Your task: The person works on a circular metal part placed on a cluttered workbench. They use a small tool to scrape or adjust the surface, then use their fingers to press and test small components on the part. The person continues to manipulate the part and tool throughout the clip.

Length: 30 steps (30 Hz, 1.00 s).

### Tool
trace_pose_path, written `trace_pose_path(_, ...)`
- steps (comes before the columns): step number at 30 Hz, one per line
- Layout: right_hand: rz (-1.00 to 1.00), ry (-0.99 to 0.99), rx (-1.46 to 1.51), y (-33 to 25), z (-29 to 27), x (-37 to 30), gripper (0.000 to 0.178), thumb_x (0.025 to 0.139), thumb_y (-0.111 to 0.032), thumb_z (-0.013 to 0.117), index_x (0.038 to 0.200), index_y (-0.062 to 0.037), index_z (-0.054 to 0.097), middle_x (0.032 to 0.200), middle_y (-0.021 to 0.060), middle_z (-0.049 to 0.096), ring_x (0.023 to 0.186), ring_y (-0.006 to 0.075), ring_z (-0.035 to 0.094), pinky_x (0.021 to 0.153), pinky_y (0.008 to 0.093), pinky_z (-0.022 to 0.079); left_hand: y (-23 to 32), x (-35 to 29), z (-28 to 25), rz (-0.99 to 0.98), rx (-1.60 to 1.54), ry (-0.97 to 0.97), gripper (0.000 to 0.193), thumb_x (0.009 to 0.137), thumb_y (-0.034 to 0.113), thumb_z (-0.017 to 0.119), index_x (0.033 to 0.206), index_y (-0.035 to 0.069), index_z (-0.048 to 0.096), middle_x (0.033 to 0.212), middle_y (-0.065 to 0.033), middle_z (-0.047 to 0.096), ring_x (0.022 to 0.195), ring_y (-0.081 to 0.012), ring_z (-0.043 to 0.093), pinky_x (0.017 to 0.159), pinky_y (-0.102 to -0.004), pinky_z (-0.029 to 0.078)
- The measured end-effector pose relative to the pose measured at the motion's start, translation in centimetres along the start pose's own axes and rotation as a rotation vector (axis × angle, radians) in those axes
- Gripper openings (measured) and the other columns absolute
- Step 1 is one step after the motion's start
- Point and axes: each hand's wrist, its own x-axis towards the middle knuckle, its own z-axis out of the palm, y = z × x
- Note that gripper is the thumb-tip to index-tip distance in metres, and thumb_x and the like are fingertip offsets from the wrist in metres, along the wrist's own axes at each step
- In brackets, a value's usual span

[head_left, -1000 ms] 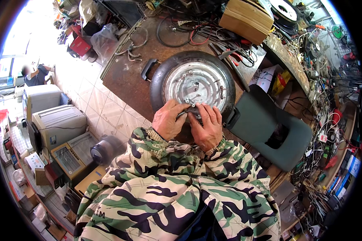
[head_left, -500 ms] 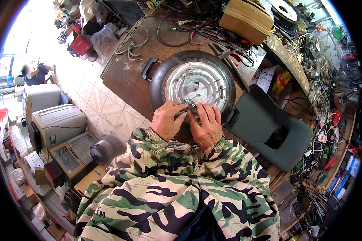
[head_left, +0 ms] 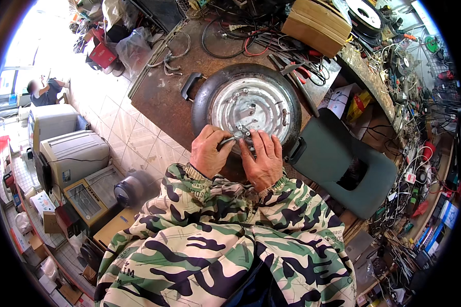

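Note:
A round electric pan [head_left: 253,92] with a wide black rim and a silvery, ringed metal face lies on the workbench, a black handle at either side. Small posts stick up from its metal face. At its near edge, my left hand [head_left: 208,152] is closed in a pinch on a slim metal tool [head_left: 229,140], its tip close to a post; its exact kind is not clear. Beside it, my right hand [head_left: 263,161] has its fingers stretched out over the pan's near part, next to the same post. What lies under its fingertips is hidden.
Pliers with red handles [head_left: 300,74], cables and a cardboard box [head_left: 316,26] lie on the brown workbench [head_left: 159,102]. A dark grey plastic seat-like piece [head_left: 338,158] is at right. Tangled wires crowd the far right; printers [head_left: 77,156] stand left. Another person [head_left: 48,93] sits far left.
My left hand has shifted slightly left and up, and more of the slim metal tool shows by the post. My right hand stays nearly where it was.

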Motion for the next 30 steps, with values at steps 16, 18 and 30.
trace_pose_path(16, -0.016, 0.008, 0.201, 1.2, -1.5, 2.0, 0.034, 0.089, -0.013, 0.075, 0.122, -0.0068, 0.079, 0.137, 0.02, 0.064, 0.125, 0.0386, 0.059, 0.108, 0.0546, 0.047, 0.2, 0.7, 0.1, -0.156, 0.002, 0.0, 0.016, 0.085, 0.009, 0.087, 0.097, 0.003, 0.078, 0.092, -0.0131, 0.07, 0.077, -0.0279, 0.073, 0.071, -0.0377, 0.058)
trace_pose_path(18, -0.044, 0.006, 0.168, 1.5, -1.1, 1.6, 0.034, 0.089, -0.013, 0.075, 0.123, -0.0068, 0.079, 0.139, 0.0206, 0.064, 0.128, 0.0393, 0.058, 0.111, 0.0548, 0.047, 0.1, 0.7, 0.2, -0.143, 0.0, 0.003, 0.018, 0.085, 0.009, 0.088, 0.098, 0.002, 0.078, 0.092, -0.0118, 0.072, 0.075, -0.0232, 0.072, 0.07, -0.0341, 0.057)
trace_pose_path(30, -0.134, -0.064, 0.078, 2.0, -0.7, 0.9, 0.043, 0.098, -0.016, 0.065, 0.14, -0.0182, 0.073, 0.15, 0.0217, 0.059, 0.135, 0.0387, 0.056, 0.116, 0.0555, 0.044, -0.1, 0.7, 0.3, -0.141, -0.026, 0.014, 0.016, 0.084, 0.008, 0.087, 0.097, 0.003, 0.079, 0.089, -0.0119, 0.07, 0.074, -0.0238, 0.071, 0.068, -0.0344, 0.057)
